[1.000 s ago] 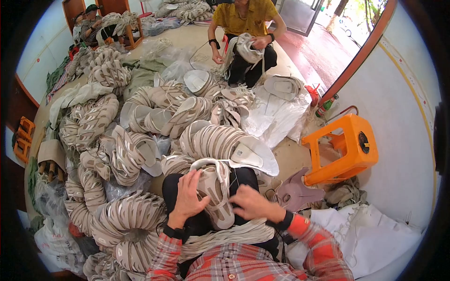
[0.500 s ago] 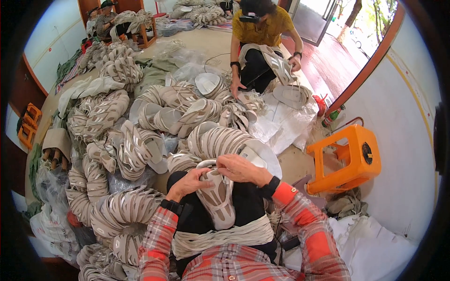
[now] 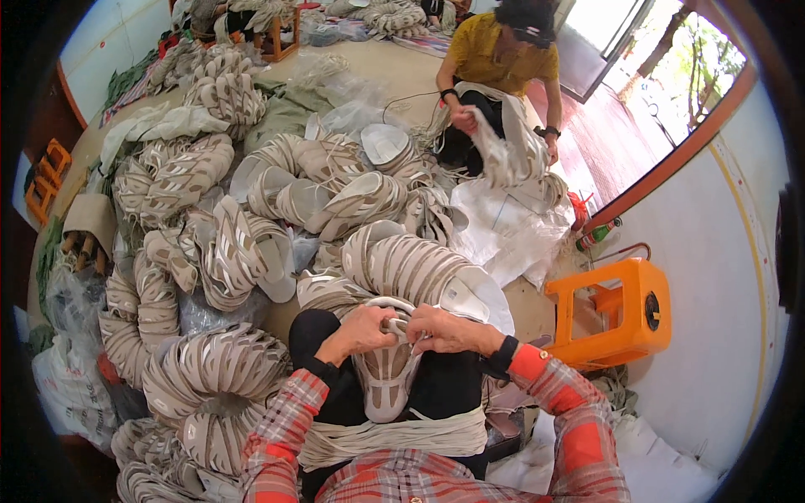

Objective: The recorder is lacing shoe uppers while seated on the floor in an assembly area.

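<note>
Both grips pinching: left hand (image 3: pixel 362 329), right hand (image 3: pixel 443 329) | pale strappy shoe upper (image 3: pixel 387 377)

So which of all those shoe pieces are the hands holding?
The single beige shoe upper on the lap, gripped at its top by the left hand and right hand. The others lie bundled on the floor.

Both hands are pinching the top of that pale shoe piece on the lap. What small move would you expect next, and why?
Probably a short pull or tuck of the strap at the top edge. The left hand and right hand meet at the upper end of the pale shoe upper, fingers closed on a strap loop there, while its lower end rests on the lap. The grip looks mid-adjustment, though the fingers hide the detail.
</note>
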{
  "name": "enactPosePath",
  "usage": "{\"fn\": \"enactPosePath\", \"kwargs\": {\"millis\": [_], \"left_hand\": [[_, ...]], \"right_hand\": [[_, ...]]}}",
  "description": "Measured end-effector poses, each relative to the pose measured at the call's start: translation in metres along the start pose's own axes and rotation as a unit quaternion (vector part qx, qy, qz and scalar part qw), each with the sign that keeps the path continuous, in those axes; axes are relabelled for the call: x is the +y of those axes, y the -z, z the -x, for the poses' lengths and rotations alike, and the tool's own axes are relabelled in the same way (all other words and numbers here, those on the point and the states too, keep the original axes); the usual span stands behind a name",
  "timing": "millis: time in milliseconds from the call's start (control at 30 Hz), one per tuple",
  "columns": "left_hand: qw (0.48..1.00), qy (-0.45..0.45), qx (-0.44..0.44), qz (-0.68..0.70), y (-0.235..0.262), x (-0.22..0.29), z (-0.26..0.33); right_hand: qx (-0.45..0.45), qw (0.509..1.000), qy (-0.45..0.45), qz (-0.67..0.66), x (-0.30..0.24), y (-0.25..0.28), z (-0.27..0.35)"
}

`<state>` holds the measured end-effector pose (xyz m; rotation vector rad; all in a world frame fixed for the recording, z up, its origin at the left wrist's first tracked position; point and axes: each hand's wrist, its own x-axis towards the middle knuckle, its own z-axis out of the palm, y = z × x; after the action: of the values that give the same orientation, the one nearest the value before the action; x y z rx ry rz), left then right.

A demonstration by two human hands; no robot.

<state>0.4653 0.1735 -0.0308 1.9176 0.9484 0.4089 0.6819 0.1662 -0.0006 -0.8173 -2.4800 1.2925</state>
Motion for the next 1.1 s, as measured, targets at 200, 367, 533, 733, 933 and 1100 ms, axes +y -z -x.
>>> {"fn": "enactPosePath", "kwargs": {"millis": [200,367,533,733,933,1100], "left_hand": [[0.988,-0.046,0.116,-0.094,-0.02,-0.01,0.003],[0.942,-0.064,0.275,0.18,-0.028,-0.014,0.008],[0.932,0.049,0.353,0.057,-0.024,-0.01,0.072],[0.96,-0.05,0.24,-0.138,-0.041,0.01,0.101],[0.955,-0.053,0.176,-0.233,-0.043,0.019,0.104],[0.949,-0.063,0.174,-0.254,-0.046,0.013,0.107]], "right_hand": [[0.073,0.997,0.015,-0.007,-0.011,-0.005,-0.007],[0.125,0.986,-0.102,-0.05,-0.015,-0.012,-0.014],[0.148,0.959,-0.002,0.239,-0.044,-0.07,0.017],[0.161,0.92,-0.013,0.357,-0.053,-0.102,0.016],[0.069,0.909,0.027,0.41,-0.051,-0.098,0.015],[0.032,0.908,0.023,0.416,-0.055,-0.086,-0.001]]}}
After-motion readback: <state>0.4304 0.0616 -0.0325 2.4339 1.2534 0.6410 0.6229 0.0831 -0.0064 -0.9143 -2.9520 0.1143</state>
